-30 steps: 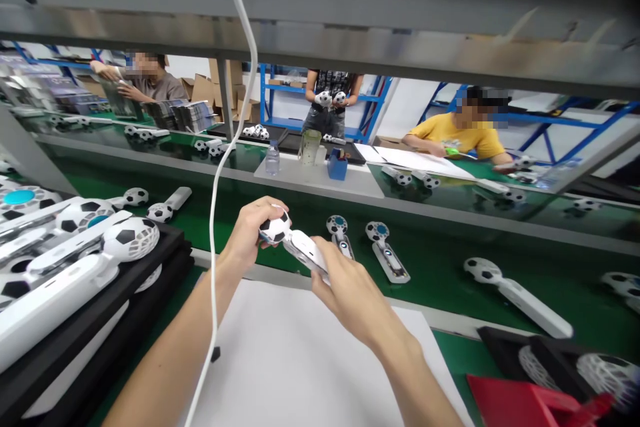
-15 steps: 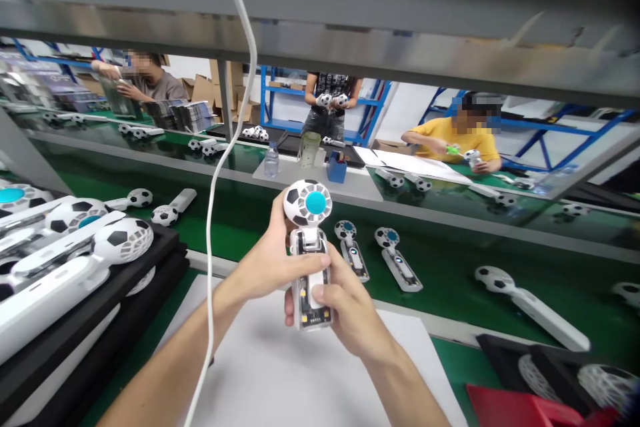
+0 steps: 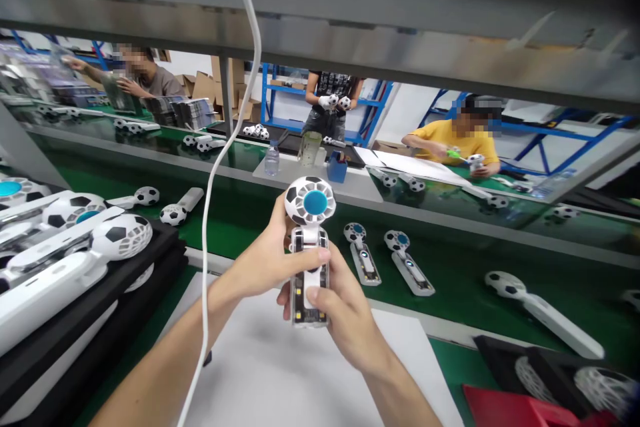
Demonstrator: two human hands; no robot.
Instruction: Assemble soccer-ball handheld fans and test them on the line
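Both hands hold one soccer-ball-headed device (image 3: 310, 203) upright, over a white sheet (image 3: 270, 373). Its round head has a blue centre, and its handle shows a circuit board with small yellow parts behind a clear cover. My left hand (image 3: 265, 257) wraps the device's left side, thumb across the upper handle. Around the right side and lower handle is my right hand (image 3: 345, 307), its thumb pressing on the white strip in the middle. Two similar devices with blue centres, one nearer (image 3: 363, 253) and one farther right (image 3: 409, 263), lie on the green surface.
White devices are heaped on black trays (image 3: 150, 267) at left. A white cable (image 3: 205, 247) hangs down in front. Another device (image 3: 545, 313) lies at right, near a red object (image 3: 520, 407). Across the bench, a person in yellow (image 3: 457, 140) and two others handle things.
The devices on the green surface beyond my hands have shifted slightly right in view. My hands keep the same hold. At far left, a person's arm reaches farther out.
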